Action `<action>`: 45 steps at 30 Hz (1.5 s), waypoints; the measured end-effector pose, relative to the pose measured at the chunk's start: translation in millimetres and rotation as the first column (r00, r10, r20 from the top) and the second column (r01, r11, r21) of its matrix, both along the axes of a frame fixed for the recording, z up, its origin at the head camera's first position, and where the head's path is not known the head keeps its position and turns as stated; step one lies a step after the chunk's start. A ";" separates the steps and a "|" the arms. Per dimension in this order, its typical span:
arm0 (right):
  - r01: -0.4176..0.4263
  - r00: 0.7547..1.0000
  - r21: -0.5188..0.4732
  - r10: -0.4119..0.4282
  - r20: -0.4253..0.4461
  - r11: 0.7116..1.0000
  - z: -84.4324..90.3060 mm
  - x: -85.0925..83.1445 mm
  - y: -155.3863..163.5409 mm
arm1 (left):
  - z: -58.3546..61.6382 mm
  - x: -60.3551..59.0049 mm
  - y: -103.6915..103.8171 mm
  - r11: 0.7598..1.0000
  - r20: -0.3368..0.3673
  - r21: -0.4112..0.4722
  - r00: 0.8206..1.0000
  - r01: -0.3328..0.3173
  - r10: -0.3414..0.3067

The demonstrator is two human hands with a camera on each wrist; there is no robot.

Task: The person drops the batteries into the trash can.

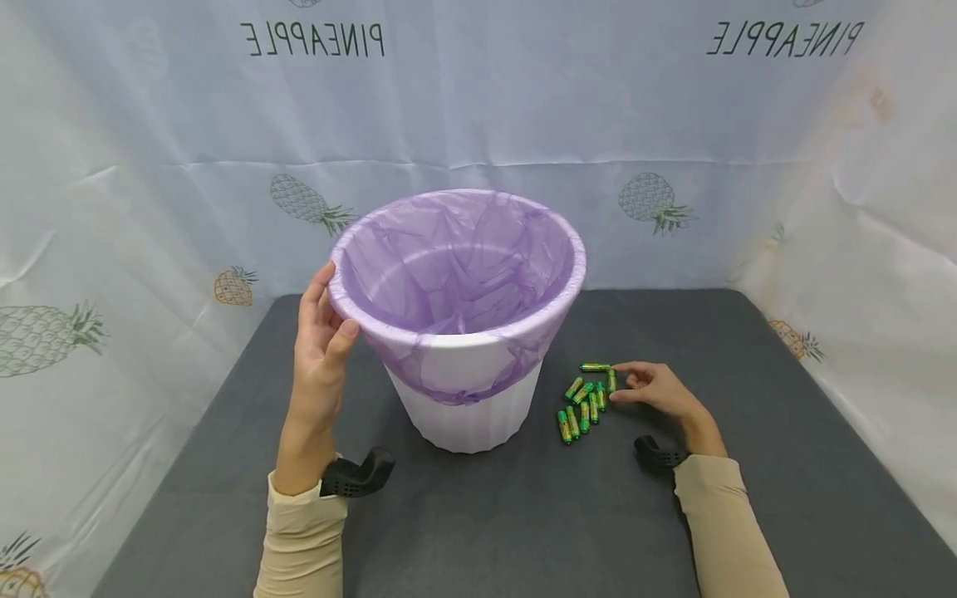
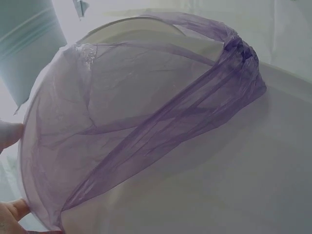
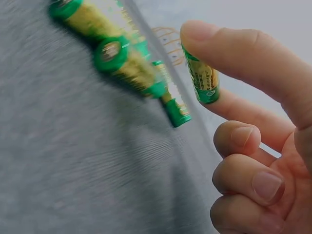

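A white bin (image 1: 449,415) lined with a translucent purple bag (image 1: 449,274) stands on the dark table. My left hand (image 1: 317,357) rests against the left side of its rim, thumb and fingers spread apart. In the left wrist view two parts of that hand touch the edge of the lined rim (image 2: 29,180). To the right of the bin, my right hand (image 1: 658,389) pinches a green-and-gold battery (image 3: 204,80) by its ends, between thumb and index finger. Its other fingers are curled. Several similar batteries (image 1: 585,417) lie close together beside that hand.
The dark table (image 1: 508,523) runs up to a pale curtain (image 1: 478,100) with pineapple prints at the back and sides. A black wrist device (image 1: 359,473) sits on the left wrist, and another black device (image 1: 658,455) on the right.
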State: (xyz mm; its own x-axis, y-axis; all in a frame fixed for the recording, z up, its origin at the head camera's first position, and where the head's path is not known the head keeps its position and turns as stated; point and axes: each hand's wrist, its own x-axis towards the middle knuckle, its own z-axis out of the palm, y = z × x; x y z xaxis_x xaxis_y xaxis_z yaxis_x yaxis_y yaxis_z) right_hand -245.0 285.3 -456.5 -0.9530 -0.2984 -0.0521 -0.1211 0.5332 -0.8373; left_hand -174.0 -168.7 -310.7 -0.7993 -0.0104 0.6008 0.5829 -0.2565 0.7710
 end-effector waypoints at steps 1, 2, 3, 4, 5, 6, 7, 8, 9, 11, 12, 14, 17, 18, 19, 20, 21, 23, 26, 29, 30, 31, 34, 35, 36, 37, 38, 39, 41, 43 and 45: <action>0.001 1.000 -0.003 -0.001 -0.006 1.000 2.1 0.5 0.3 | 0.1 0.0 -0.2 1.000 0.000 -0.007 1.000 -0.003 0.003; 0.000 1.000 -0.004 0.000 -0.013 1.000 4.1 0.7 0.5 | -0.2 -0.2 -0.5 1.000 -0.006 -0.014 1.000 -0.004 0.004; -0.004 1.000 -0.008 0.004 -0.021 1.000 6.0 0.7 0.5 | -0.2 -0.3 -0.8 1.000 -0.013 -0.021 1.000 -0.009 0.009; -0.009 1.000 -0.009 0.009 -0.027 1.000 8.1 0.5 0.2 | -0.3 -0.4 -1.3 0.999 -0.023 -0.030 1.000 -0.013 0.012; -0.016 0.999 -0.014 0.016 -0.032 1.000 10.1 0.1 -0.3 | -0.4 -0.4 -1.8 0.999 -0.037 -0.038 0.999 -0.015 0.014; -0.023 0.999 -0.021 0.023 -0.036 0.999 12.2 -0.3 -1.0 | -0.2 -0.3 -2.3 0.999 -0.047 -0.046 0.999 -0.021 0.019; -0.030 0.999 -0.030 0.029 -0.037 0.999 14.7 -0.6 -2.2 | 0.0 -0.4 -2.7 0.998 -0.057 -0.054 0.998 -0.027 0.024; -0.037 0.999 -0.036 0.036 -0.039 0.999 17.4 -0.8 -3.6 | 0.0 -0.5 -3.2 0.998 -0.066 -0.061 0.998 -0.027 0.023; -0.043 0.998 -0.043 0.042 -0.039 0.998 20.3 -0.8 -5.1 | 0.4 -0.4 -3.5 0.997 -0.071 -0.067 0.997 -0.030 0.025; -0.047 0.998 -0.053 0.046 -0.037 0.997 26.6 -0.5 -8.0 | 0.9 -0.4 -3.9 0.997 -0.075 -0.076 0.997 -0.027 0.021; -0.043 0.999 -0.058 0.041 -0.034 0.997 29.8 -0.1 -9.6 | 1.2 -0.4 -4.0 0.997 -0.072 -0.079 0.997 -0.027 0.021; -0.034 0.999 -0.066 0.033 -0.026 0.997 36.0 0.7 -12.2 | 1.1 -0.7 -4.3 0.996 -0.072 -0.085 0.997 -0.022 0.016; -0.019 1.000 -0.086 0.019 -0.010 0.996 44.5 1.7 -15.2 | 0.7 -1.3 -4.6 0.996 -0.074 -0.081 0.997 -0.023 0.017; -0.015 1.000 -0.090 0.014 -0.007 0.996 46.9 2.0 -15.9 | 0.5 -1.4 -4.5 0.997 -0.075 -0.078 0.997 -0.024 0.018; -0.014 1.000 -0.096 0.013 -0.003 0.995 49.1 2.1 -16.5 | 0.3 -1.5 -4.6 0.997 -0.076 -0.075 0.997 -0.024 0.018; -0.013 1.000 -0.101 0.013 -0.002 0.995 51.1 2.3 -17.1 | 0.4 -1.5 -4.4 0.997 -0.073 -0.070 0.997 -0.026 0.021; -0.013 1.000 -0.104 0.013 -0.001 0.995 53.1 2.5 -17.7 | 0.4 -1.4 -4.3 0.997 -0.072 -0.067 0.997 -0.029 0.025; -0.015 1.000 -0.111 0.014 -0.007 0.994 57.1 3.1 -19.1 | 0.4 -1.1 -4.0 0.997 -0.066 -0.064 0.997 -0.032 0.028; -0.022 0.999 -0.118 0.019 -0.031 0.993 64.5 4.5 -21.1 | 0.1 -0.8 -4.1 0.997 -0.065 -0.066 0.998 -0.030 0.026; -0.035 0.997 -0.130 0.026 -0.069 0.991 73.8 5.8 -23.8 | -0.6 -1.3 -4.4 0.997 -0.073 -0.069 0.997 -0.025 0.020; -0.043 0.996 -0.135 0.032 -0.085 0.990 76.9 6.2 -24.9 | -0.8 -1.5 -4.6 0.997 -0.069 -0.070 0.997 -0.029 0.024; -0.053 0.995 -0.146 0.039 -0.096 0.988 80.1 6.6 -26.2 | -1.2 -1.7 -4.8 0.997 -0.068 -0.073 0.997 -0.031 0.026; -0.082 0.990 -0.160 0.061 -0.128 0.984 88.7 7.3 -30.0 | -1.1 -2.0 -4.8 0.997 -0.078 -0.073 0.997 -0.030 0.024; -0.089 0.989 -0.166 0.067 -0.134 0.982 91.3 7.5 -31.3 | -0.9 -1.8 -4.4 0.997 -0.074 -0.072 0.997 -0.032 0.027; -0.093 0.988 -0.168 0.070 -0.138 0.981 93.8 7.7 -32.7 | -0.6 -1.5 -4.3 0.997 -0.076 -0.073 0.997 -0.028 0.022; -0.095 0.988 -0.170 0.072 -0.137 0.981 96.6 8.0 -34.2 | -0.1 -1.1 -4.2 0.997 -0.078 -0.073 0.997 -0.026 0.020; -0.095 0.988 -0.167 0.072 -0.137 0.981 99.4 8.3 -35.7 | 0.5 -0.5 -3.9 0.997 -0.080 -0.071 0.997 -0.024 0.018; -0.095 0.988 -0.165 0.073 -0.136 0.982 102.1 8.5 -37.1 | 0.6 -0.4 -3.8 0.997 -0.076 -0.072 0.997 -0.024 0.019; -0.098 0.988 -0.162 0.076 -0.138 0.982 107.8 9.3 -40.1 | 0.9 0.0 -3.5 0.997 -0.071 -0.069 0.997 -0.024 0.019; -0.101 0.987 -0.154 0.079 -0.142 0.983 113.5 10.2 -43.0 | 0.9 0.0 -3.7 0.997 -0.072 -0.071 0.997 -0.020 0.015; -0.104 0.986 -0.152 0.082 -0.147 0.983 119.2 11.1 -45.7 | 1.0 -0.2 -3.4 0.997 -0.074 -0.071 0.997 -0.015 0.009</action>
